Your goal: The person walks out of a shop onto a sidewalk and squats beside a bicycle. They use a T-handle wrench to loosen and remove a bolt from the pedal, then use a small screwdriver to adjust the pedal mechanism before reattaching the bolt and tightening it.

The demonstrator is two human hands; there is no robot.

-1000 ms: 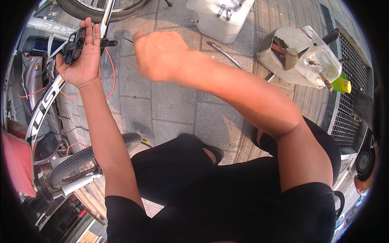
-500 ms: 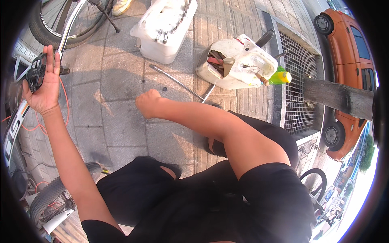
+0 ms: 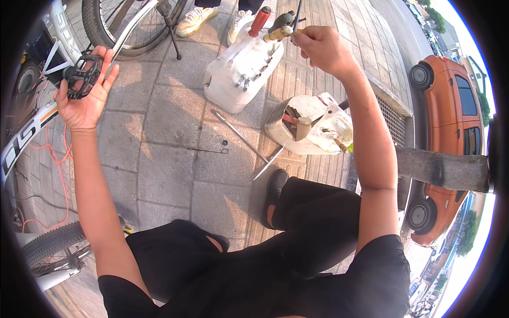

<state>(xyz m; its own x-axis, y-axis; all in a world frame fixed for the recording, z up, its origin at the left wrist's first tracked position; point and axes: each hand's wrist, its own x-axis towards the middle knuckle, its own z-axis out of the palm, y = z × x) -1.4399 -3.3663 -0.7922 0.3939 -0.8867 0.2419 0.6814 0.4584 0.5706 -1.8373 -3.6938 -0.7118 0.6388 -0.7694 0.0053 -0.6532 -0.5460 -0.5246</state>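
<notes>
At the left, my left hand (image 3: 91, 103) supports a black bicycle pedal (image 3: 85, 77) against its palm. Its fingers are stretched out and apart behind the pedal, with the thumb on the other side. My right hand (image 3: 322, 49) is raised at the top, its fingers pinched on a thin dark rod (image 3: 298, 16); the rod's kind does not show. Beside those fingers, a red-handled screwdriver (image 3: 260, 22) and a wooden-handled tool (image 3: 278, 34) stand in a white plastic container (image 3: 233, 74). The white bicycle frame (image 3: 33, 124) runs past my left hand.
A second cut white jug (image 3: 275, 119) holds tools and a small tin. A metal bar tool (image 3: 241, 137) lies on the paving. Another person's shoes (image 3: 197, 22) stand beyond. An orange cord (image 3: 63, 159) trails at left. A tree trunk (image 3: 442, 168) and an orange car (image 3: 450, 100) are at right.
My right hand has risen from low over the paving to the tools at the white container and now pinches a dark rod. My left hand stays at the pedal. The view has shifted.
</notes>
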